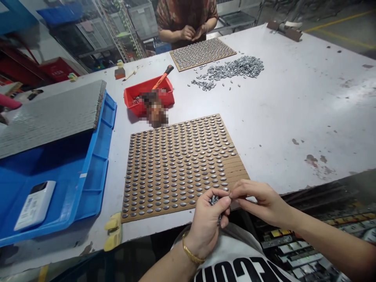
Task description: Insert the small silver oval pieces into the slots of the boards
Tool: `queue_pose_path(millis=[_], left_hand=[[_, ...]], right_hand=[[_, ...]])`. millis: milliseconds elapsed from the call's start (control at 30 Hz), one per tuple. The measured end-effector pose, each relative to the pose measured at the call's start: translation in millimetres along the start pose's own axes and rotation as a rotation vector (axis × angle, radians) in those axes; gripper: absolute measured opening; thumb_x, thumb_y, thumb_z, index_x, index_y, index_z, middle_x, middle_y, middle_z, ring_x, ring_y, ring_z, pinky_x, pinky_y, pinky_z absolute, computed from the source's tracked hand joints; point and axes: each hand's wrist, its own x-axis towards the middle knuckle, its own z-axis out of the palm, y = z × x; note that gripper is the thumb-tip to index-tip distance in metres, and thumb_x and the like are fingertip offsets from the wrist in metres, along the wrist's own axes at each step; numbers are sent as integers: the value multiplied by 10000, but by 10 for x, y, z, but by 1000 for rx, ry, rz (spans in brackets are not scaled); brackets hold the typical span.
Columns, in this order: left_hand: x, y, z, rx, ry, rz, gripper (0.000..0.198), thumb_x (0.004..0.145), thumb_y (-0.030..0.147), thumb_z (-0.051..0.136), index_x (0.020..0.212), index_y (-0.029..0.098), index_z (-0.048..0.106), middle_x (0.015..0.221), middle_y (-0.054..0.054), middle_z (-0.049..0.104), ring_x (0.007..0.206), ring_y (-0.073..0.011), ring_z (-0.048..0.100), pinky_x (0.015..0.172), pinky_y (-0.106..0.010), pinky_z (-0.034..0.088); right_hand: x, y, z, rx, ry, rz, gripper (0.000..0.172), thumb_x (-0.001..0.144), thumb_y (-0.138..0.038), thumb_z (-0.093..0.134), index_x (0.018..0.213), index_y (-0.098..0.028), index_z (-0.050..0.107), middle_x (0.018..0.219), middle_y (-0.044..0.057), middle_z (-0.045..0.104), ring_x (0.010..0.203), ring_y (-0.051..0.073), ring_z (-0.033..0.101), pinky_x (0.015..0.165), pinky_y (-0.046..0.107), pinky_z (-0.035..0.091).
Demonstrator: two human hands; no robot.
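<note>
My left hand (207, 221) is curled at the near table edge around a handful of small grey metal pieces (214, 200). My right hand (258, 201) pinches at the same handful, thumb and forefinger pressed together beside my left thumb; what they grip is too small to name. Both hands hover at the near right corner of a brown slotted board (179, 166) whose rows are filled with the same grey pieces. A few slots along its right edge are bare.
A blue bin (96, 168) at left holds a stack of grey boards (49, 115) and a white device (35, 205). A red tray (148, 96) with an orange-handled tool sits behind. Across the table, another person's hands (194, 32) work near a second board (202, 53) and a pile of loose pieces (232, 70).
</note>
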Motion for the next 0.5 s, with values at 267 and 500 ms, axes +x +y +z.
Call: queue_pose_path(millis=[267, 500], left_hand=[[112, 65, 72, -141, 70, -10, 297, 834, 312, 544, 1053, 115, 580, 779, -57, 615, 531, -96, 523, 360, -168, 288], [85, 11, 101, -108, 19, -100, 187, 862, 331, 547, 962, 198, 463, 716, -12, 620, 480, -79, 486, 341, -143, 205]], right_hand=[[167, 492, -309, -329, 209, 3, 151, 929, -187, 512, 1018, -201, 632, 937, 72, 668, 851, 173, 634, 718, 289, 521], [402, 849, -366, -627, 128, -104, 202, 955, -158, 436, 1031, -198, 618, 973, 83, 657, 863, 173, 619, 745, 301, 519]])
